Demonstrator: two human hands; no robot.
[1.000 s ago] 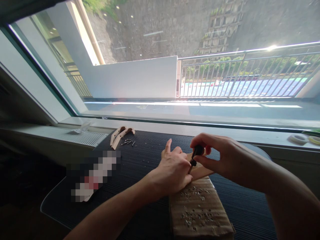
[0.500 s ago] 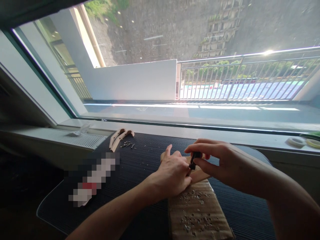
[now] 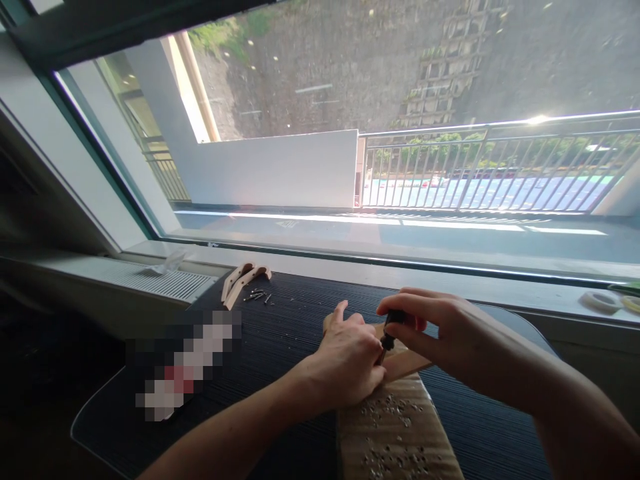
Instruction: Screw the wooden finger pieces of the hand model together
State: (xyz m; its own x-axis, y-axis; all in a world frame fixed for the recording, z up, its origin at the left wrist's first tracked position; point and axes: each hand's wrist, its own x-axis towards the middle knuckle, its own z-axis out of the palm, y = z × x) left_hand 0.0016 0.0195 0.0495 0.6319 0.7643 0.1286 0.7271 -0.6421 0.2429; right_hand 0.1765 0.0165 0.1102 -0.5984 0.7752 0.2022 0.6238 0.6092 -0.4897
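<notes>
My right hand is closed round the black handle of a small screwdriver, which points down at a light wooden piece. My left hand lies curled over the left part of that wooden piece and presses it onto a cardboard block. The screwdriver's tip is hidden between my hands. Pale shavings are scattered over the cardboard's top.
A dark ribbed mat covers the table. At its far left lie two curved wooden parts beside several small screws. A blurred-out object lies to the left. Tape rolls sit on the window sill at the right.
The view has tilted up a little, so everything sits lower in the picture. My right hand has turned slightly on the screwdriver handle; my left hand keeps its hold on the wooden piece.
</notes>
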